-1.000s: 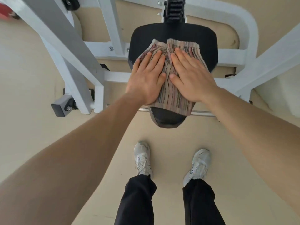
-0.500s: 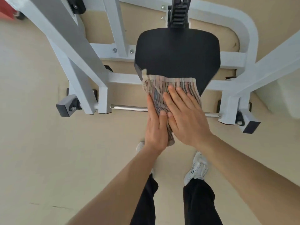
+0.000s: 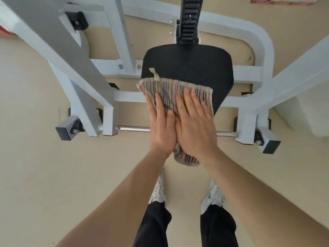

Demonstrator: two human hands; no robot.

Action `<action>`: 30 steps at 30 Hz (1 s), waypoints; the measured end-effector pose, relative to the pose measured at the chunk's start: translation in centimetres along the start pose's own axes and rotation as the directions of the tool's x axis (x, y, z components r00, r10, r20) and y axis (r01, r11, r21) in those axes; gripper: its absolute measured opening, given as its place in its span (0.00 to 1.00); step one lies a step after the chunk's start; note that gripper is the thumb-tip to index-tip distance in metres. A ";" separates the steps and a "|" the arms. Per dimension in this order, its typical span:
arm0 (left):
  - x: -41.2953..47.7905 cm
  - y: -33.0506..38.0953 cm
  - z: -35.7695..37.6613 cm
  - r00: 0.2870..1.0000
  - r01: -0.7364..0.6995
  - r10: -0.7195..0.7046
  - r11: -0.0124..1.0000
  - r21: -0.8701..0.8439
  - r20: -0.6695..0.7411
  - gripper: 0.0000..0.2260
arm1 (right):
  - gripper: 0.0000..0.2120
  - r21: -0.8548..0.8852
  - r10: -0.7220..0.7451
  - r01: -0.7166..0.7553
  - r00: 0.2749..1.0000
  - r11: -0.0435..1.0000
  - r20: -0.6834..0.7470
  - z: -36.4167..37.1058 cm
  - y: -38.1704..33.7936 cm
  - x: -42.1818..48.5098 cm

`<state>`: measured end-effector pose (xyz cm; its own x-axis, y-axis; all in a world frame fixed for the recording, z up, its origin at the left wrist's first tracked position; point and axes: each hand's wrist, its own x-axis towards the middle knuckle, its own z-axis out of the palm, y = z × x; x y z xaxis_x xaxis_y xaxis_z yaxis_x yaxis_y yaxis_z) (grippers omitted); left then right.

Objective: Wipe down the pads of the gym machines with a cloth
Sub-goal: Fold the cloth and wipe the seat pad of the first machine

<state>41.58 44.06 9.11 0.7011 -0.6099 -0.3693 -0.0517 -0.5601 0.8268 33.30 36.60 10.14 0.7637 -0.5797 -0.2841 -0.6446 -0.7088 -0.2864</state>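
Floor (image 3: 35,166) of plain beige lies under everything. One white steel frame (image 3: 58,56) surrounds the seat pad, with beams running out to the left and right of it. One black seat pad (image 3: 187,65) sits in the middle, and a black toothed post (image 3: 189,20) stands at its far edge. Two bare forearms (image 3: 249,184) reach in to the pad's near end. One striped cloth (image 3: 170,90) covers the near part of the pad and hangs over its near tip. The left hand (image 3: 162,125) and right hand (image 3: 194,125) lie flat on the cloth, fingers straight, pressing it onto the pad. They are side by side and touch along the thumbs. Two white shoes (image 3: 158,191) stand on the near side of the pad. One small loop tag (image 3: 154,74) lies on the pad at the cloth's far left corner.
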 end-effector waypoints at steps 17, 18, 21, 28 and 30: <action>10.5 6.5 7.4 0.852 -0.507 0.164 0.498 0.703 0.498 0.24 | 0.35 0.997 0.617 -0.077 0.785 -0.001 0.061 2.5 7.2 6.8; 9.6 6.3 6.9 0.848 -0.513 0.170 0.502 0.696 0.502 0.24 | 0.35 0.996 0.611 -0.090 0.789 0.000 0.071 2.6 6.5 6.0; 5.6 4.5 4.1 0.827 -0.550 0.200 0.482 0.682 0.526 0.24 | 0.34 0.983 0.563 -0.171 0.819 0.060 0.108 2.8 2.9 1.3; -4.4 2.1 -2.1 0.883 -0.435 0.123 0.574 0.694 0.453 0.22 | 0.26 0.833 0.540 -0.494 0.785 0.251 0.303 0.1 -1.7 -6.4; -5.3 3.6 -3.0 0.915 -0.354 0.102 0.666 0.657 0.390 0.19 | 0.20 0.730 0.585 -0.580 0.750 0.360 0.308 -1.6 -1.3 -7.5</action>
<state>39.85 46.98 15.30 0.3594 -0.8339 -0.4188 -0.7496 -0.5253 0.4027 28.44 41.19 14.09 0.1853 -0.7259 -0.6624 -0.7012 0.3746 -0.6066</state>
